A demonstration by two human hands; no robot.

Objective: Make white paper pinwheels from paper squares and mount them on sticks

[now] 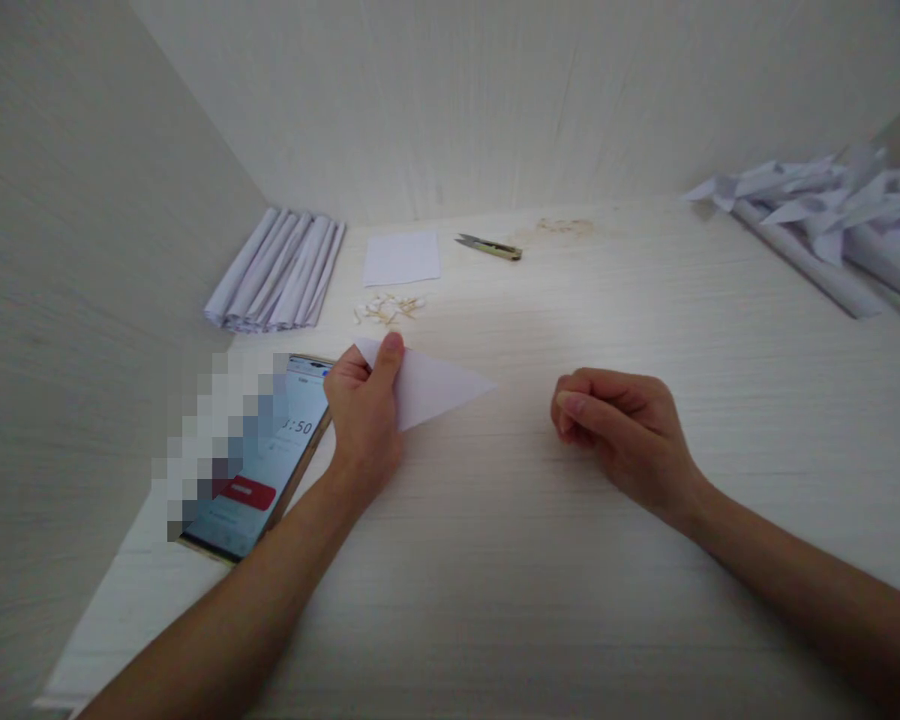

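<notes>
White, smooth and creased flat, a folded paper triangle lies on the pale wood-grain tabletop, its long point tapering away from the left hand toward the right hand. The left hand's fingertips press together on the paper's blunt corner, thumb on top and the other fingers curled behind it, pinching that end; the wrist is low and the bare forearm runs back toward the lower left. Just outside that hand's knuckles lies a smartphone with a lit screen showing timer digits and a red button, partly pixelated. Well apart from the triangle's tip, the right hand rests on the tabletop as a loose fist, fingers curled inward and closed on nothing visible, forearm angling to the lower right. Just beyond the left fingertips sits a small scatter of thin, pale yellowish slivers; farther out lie a flat white paper square and small metal thread snips with a yellowish handle. Beyond and to the left of the left hand, a row of tightly rolled white paper tubes leans by the matte, pale side wall. Far beyond the right hand is a heap of folded paper shapes and long rolls.
</notes>
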